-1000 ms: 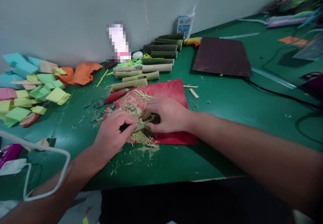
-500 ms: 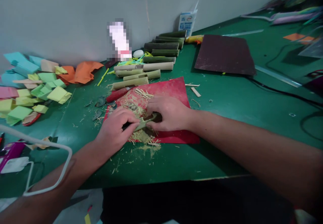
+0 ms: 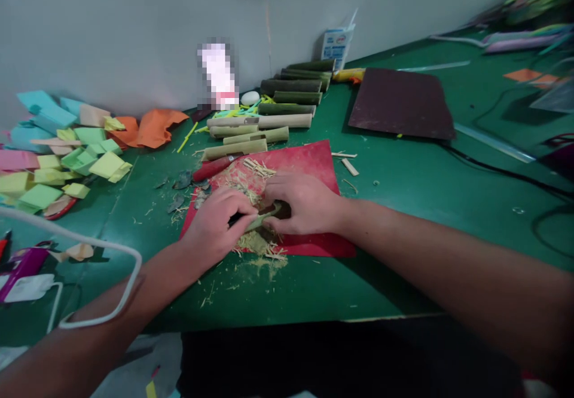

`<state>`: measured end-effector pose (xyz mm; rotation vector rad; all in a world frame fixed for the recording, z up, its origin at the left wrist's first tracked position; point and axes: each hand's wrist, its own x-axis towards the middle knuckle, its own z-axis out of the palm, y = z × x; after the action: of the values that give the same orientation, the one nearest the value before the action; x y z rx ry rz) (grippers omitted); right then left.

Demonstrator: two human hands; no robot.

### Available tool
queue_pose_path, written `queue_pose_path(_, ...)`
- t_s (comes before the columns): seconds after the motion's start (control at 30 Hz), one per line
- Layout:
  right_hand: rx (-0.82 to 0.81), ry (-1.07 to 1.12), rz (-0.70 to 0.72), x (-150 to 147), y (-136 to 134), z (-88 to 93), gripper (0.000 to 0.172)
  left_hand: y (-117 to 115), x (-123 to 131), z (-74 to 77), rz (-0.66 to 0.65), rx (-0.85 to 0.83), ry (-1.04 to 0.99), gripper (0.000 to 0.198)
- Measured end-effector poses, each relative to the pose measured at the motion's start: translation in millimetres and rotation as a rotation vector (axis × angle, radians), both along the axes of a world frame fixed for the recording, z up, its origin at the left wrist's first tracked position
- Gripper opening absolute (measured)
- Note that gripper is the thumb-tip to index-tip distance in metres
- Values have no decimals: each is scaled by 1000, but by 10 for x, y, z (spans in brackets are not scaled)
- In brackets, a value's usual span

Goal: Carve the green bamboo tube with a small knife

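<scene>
My left hand point(image 3: 224, 216) pinches the near-left end of a pale green piece of bamboo point(image 3: 260, 221) between thumb and fingers. Curled around the other end of it is my right hand point(image 3: 305, 204), thumb below and fingers above. Both hands are closed, and the fingers hide much of the piece. Under them lies a red sheet point(image 3: 316, 162) strewn with shavings point(image 3: 258, 170) and pale dust. A red-handled tool point(image 3: 211, 169), perhaps a knife, rests at the sheet's upper left edge.
Several bamboo tubes point(image 3: 287, 121) lie in a row behind the sheet. A dark brown square sheet point(image 3: 403, 102) is at right. Folded coloured papers point(image 3: 76, 147) pile up at left. A white cable point(image 3: 134, 266) loops over my left forearm. A drink carton point(image 3: 336, 46) stands by the wall.
The left hand has moved slightly right, closer to the right hand along the bamboo piece. My view has shifted a little. Both hands keep their hold.
</scene>
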<state>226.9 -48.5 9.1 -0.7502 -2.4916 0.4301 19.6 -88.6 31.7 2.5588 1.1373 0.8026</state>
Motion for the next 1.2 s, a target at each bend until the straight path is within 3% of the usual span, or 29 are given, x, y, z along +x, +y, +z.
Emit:
queue_pose_path(0.3, 1, 28, 5, 6, -2, -22, 15, -58, -86, 58, 8, -29, 65, 6)
queue_pose_path(0.6, -6, 26, 11, 6, -4, -3, 16, -17, -70, 71, 213, -323, -18, 6)
queue_pose_path(0.9, -3, 7, -4, 13, -7, -3, 18, 3, -24, 153, 231, -405, -24, 9)
queue_pose_path(1.2, 14, -4, -6, 1, 5, -14, 20, 33, 45, 121, 205, -416, -47, 7)
